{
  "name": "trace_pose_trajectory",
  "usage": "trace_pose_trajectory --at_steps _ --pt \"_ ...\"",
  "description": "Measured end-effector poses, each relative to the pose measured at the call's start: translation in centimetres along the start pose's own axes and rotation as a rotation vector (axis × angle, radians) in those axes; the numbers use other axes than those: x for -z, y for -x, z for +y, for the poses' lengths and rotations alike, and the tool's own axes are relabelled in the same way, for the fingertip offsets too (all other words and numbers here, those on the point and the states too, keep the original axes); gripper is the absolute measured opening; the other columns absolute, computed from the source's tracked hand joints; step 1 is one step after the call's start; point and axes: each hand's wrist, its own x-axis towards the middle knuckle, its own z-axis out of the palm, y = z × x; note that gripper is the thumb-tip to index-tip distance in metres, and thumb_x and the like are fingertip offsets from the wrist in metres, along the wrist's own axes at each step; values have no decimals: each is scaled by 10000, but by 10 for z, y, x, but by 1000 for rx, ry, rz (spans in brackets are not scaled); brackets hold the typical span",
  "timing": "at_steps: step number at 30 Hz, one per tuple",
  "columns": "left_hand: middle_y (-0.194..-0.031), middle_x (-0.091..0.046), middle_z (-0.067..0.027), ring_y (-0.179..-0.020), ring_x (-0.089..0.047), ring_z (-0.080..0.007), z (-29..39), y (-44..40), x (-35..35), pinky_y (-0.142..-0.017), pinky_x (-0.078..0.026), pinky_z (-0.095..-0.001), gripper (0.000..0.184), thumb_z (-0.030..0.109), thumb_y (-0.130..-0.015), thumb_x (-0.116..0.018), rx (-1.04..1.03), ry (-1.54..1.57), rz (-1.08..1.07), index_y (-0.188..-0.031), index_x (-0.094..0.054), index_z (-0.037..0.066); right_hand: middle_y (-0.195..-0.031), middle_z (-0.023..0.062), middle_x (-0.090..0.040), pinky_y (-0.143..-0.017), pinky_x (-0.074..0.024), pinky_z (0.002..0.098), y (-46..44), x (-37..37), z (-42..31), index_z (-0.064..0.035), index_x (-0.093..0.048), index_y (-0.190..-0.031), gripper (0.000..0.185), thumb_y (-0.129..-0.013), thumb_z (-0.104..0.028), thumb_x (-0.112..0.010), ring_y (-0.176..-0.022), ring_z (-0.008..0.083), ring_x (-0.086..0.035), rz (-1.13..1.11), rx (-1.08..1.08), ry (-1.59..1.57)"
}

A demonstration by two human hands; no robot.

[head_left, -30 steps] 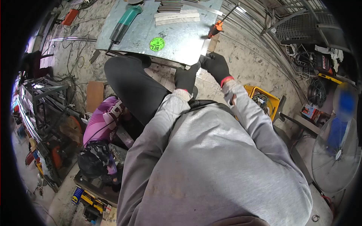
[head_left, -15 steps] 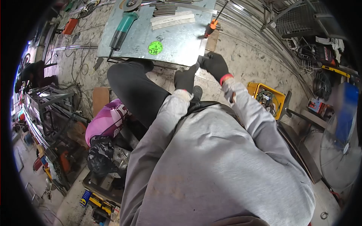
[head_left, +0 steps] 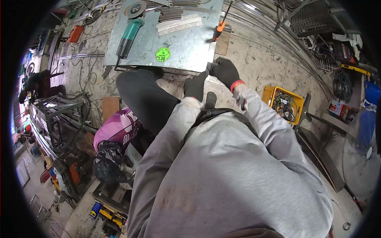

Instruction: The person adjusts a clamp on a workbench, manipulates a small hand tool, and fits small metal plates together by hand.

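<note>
My left hand (head_left: 195, 86), in a black glove, is closed just below the near right corner of the metal-topped table (head_left: 182, 55). Its forefinger reaches up to that corner. My right hand (head_left: 224, 73), also black-gloved with a red cuff, is closed at the same corner, fingertips nearly meeting the left ones. What the fingers pinch there is too small to make out. A pale metal strip (head_left: 212, 48) runs along the table's right edge, under an orange-handled clamp (head_left: 218, 31). A green angle grinder (head_left: 130, 35) lies on the left of the table.
Flat pale bars (head_left: 180, 24) and short dark metal pieces (head_left: 170, 14) lie on the tabletop. A yellow crate (head_left: 282, 105) of tools stands right. A person in a pink shirt (head_left: 117, 129) crouches at my left. A large fan (head_left: 361, 152) stands far right.
The view has shifted slightly. Both hands stay at the table corner with little visible movement. The person in pink remains bent low at my left.
</note>
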Motion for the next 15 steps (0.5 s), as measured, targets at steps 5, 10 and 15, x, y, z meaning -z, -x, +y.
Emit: trace_pose_trajectory --at_steps 5,10,15 --pt "-926 -700 -234 -815 -667 -266 50 -40 9 -775 -519 -366 315 137 -1052 -578 729 327 -83 -1349 -682 147 -804 157 -757 -698 -535 389 -24 10 -5 -38 -783 -962 289 -877 -310 -732 -721 272 -723 -48 -59 -100" --pt "-923 -689 -216 -789 -687 -339 -31 24 5 -711 -529 -449 469 33 -988 -553 -80 94 -36 -1415 -636 207 -879 171 -752 -758 -539 417 7 -3 7 -34 -761 -960 373 -861 -394 -744 -817 305 -707 -75 35 96" --pt "-1044 -749 -92 -928 -671 -201 43 3 9 -845 -523 -358 485 349 -846 -817 601 499 57 -1097 -747 -61 -822 178 -738 -750 -542 430 13 6 -12 -60 -779 -937 372 -804 -406 -742 -815 330 -723 -46 6 63"
